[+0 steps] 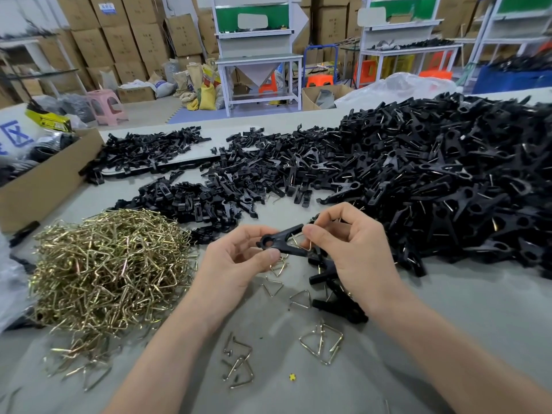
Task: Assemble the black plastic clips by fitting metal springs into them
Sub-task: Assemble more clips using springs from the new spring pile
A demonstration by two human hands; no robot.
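Observation:
A black plastic clip is held above the table between both hands. My left hand pinches its ringed end with thumb and fingers. My right hand grips the other end, thumb on top, and a triangular metal spring shows at the clip between its fingers. A tangled heap of brass-coloured springs lies to the left. Loose clip halves lie behind the hands, and a large mound of black clips fills the right.
Several loose springs and a few black clips lie on the grey table near my wrists. A cardboard box stands at the left edge. Workbenches, stools and stacked cartons stand beyond the table.

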